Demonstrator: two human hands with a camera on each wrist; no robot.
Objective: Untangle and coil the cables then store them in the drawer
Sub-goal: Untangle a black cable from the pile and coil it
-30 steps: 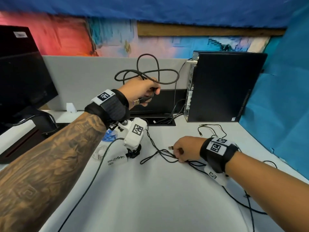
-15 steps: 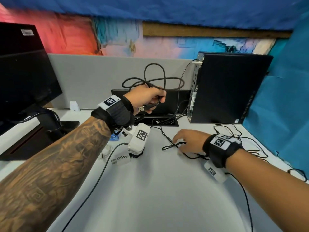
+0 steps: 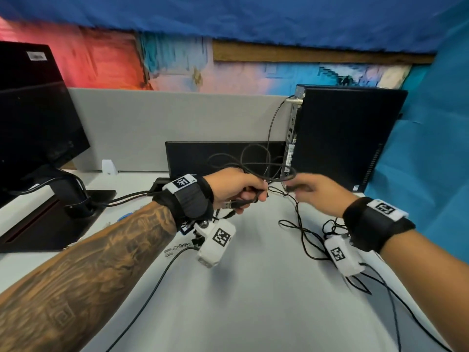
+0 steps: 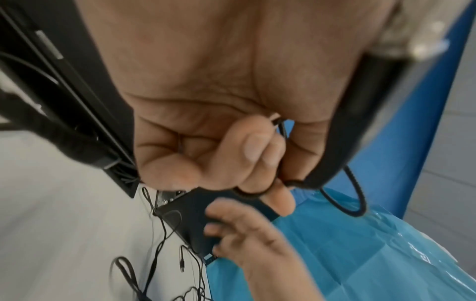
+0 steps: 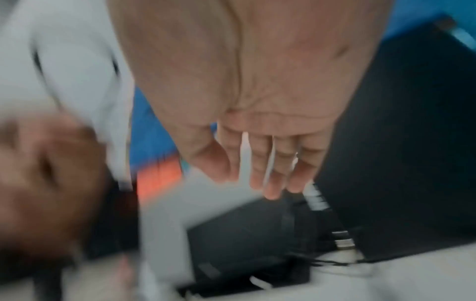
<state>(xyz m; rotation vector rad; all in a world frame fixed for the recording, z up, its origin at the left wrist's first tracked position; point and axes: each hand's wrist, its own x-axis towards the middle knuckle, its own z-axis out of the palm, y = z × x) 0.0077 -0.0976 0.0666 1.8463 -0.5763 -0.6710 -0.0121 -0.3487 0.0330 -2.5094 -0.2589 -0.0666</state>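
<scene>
My left hand is held above the desk and grips a loosely coiled thick black cable, whose loops stand up behind the knuckles. Its metal USB plug sticks out below the fist. In the left wrist view the fingers curl round the cable. My right hand hovers just right of the coil with its fingers spread and relaxed, holding nothing. A thin black cable lies tangled on the white desk below the hands.
A black monitor on its stand fills the left side. A black computer tower stands at the back right with a cable plugged in. Behind the hands are a grey partition and a black cable flap. Blue cloth hangs at the right.
My right hand let go of the thin cable on the desk and rose toward the coil. My left hand lowered the coil from the partition's top to in front of the black flap.
</scene>
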